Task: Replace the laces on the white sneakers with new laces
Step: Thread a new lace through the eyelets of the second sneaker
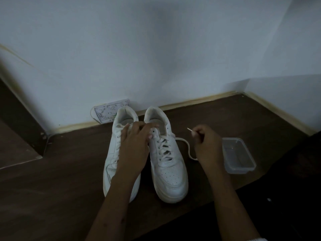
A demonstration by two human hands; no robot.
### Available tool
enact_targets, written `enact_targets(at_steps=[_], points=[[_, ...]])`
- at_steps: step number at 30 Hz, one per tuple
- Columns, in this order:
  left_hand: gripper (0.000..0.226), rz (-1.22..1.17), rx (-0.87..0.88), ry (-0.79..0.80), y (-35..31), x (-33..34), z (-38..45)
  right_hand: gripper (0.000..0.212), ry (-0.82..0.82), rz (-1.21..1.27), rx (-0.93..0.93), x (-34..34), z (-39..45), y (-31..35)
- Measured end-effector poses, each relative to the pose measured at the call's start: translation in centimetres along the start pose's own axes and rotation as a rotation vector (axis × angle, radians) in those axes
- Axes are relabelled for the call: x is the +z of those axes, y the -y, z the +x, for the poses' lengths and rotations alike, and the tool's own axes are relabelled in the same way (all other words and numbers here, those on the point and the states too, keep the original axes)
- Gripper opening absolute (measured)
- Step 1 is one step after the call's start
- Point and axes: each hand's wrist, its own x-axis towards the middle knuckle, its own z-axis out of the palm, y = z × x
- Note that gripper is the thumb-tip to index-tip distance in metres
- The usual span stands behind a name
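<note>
Sneakers (166, 153), no readable branding

no readable text, wall plate (112, 111) markings illegible (too blurred)

Both my forearms are bare from the wrists down to the bottom edge of the view, with no watch, ring or bracelet showing on my left hand (135, 145) or my right hand (206, 145). At the bottom right corner a strip of white ribbed cloth (256, 239) sits by my right arm, perhaps a pushed-up sleeve cuff; the light is too dim to tell.
</note>
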Motion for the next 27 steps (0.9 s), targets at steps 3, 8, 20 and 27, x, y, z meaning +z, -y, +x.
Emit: enact_targets(at_steps=[3, 8, 20, 27], points=[[0.044, -0.15, -0.049, 0.014, 0.2, 0.1, 0.2, 0.009, 0.029, 0.131, -0.181, 1.2, -0.3, 2.4], [0.042, -0.292, -0.021, -0.009, 0.6, -0.2, 0.1, 0.011, 0.031, 0.056, -0.363, 4.4, -1.2, 3.5], [0.036, -0.346, -0.066, -0.046, 0.7, 0.3, 0.1, 0.01, 0.079, 0.11, -0.047, 6.3, -1.0, 4.8], [0.031, -0.303, -0.099, -0.055, 0.4, 0.1, 0.3, 0.019, 0.173, 0.303, -0.024, 6.0, -0.7, 4.3]])
